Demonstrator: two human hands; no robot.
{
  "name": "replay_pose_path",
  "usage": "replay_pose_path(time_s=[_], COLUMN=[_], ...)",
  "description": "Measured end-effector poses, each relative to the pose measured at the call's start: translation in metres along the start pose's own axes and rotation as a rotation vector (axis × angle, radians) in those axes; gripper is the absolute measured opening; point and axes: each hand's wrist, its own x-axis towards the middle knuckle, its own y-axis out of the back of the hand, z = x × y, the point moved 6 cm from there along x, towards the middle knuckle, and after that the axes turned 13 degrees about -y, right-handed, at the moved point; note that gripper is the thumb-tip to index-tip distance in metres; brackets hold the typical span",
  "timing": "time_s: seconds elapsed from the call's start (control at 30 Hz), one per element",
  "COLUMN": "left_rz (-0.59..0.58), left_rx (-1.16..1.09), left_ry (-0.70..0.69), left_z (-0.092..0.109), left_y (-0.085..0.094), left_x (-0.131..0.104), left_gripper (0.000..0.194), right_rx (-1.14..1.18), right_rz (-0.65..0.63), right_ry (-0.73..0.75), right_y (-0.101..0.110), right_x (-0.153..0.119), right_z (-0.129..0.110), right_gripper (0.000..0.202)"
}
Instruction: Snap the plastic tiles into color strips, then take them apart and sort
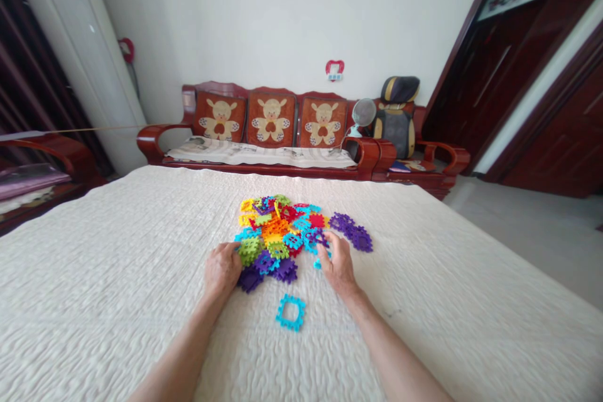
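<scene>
A heap of colourful plastic interlocking tiles lies on the pale quilted cover. My left hand rests at the heap's left edge, fingers curled against a green tile; its fingertips are hidden, so what they hold cannot be made out. On the heap's right side, my right hand pinches a purple tile between thumb and fingers. A small blue piece sits just left of that hand. Nearer to me, between my forearms, a blue square frame tile lies flat by itself.
Several purple tiles form a separate row right of the heap. The quilted cover spreads over the wide surface. Beyond its far edge stands a wooden sofa with bear cushions, a small fan and a chair with a massage cushion.
</scene>
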Motion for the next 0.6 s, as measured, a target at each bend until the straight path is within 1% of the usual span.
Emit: replay_pose_path(time_s=[0.07, 0.13, 0.2, 0.3, 0.37, 0.4, 0.43, 0.53, 0.6], left_rz=[0.003, 0.008, 0.011, 0.014, 0.017, 0.017, 0.016, 0.01, 0.009], left_rx=[-0.001, 0.0, 0.002, 0.01, 0.016, 0.016, 0.016, 0.014, 0.011], left_ry=[-0.002, -0.007, -0.011, -0.013, -0.015, -0.017, -0.02, -0.027, -0.029], left_z=[0.001, 0.001, 0.001, 0.0, -0.001, -0.001, -0.001, -0.001, 0.0], left_y=[0.001, 0.001, 0.001, 0.0, 0.0, 0.0, -0.001, 0.0, 0.0], left_x=[0.0, 0.0, 0.0, 0.0, 0.0, 0.0, 0.0, 0.001, 0.001], left_gripper=[0.038, 0.039, 0.039, 0.039, 0.038, 0.038, 0.038, 0.038, 0.038], right_rx=[0.055, 0.137, 0.226, 0.398, 0.486, 0.496, 0.478, 0.302, 0.146], right_rz=[0.031, -0.009, -0.09, -0.242, -0.294, -0.281, -0.239, -0.015, 0.101], right_ry=[-0.122, -0.223, -0.279, -0.339, -0.364, -0.363, -0.355, -0.318, -0.288], right_y=[0.004, 0.002, -0.006, -0.022, -0.028, -0.028, -0.025, -0.003, 0.015], right_x=[0.007, 0.008, 0.005, -0.005, -0.007, -0.005, -0.002, 0.012, 0.02], right_z=[0.019, 0.029, 0.026, 0.012, 0.008, 0.009, 0.013, 0.037, 0.056], right_gripper=[0.034, 0.035, 0.035, 0.037, 0.038, 0.038, 0.039, 0.042, 0.044])
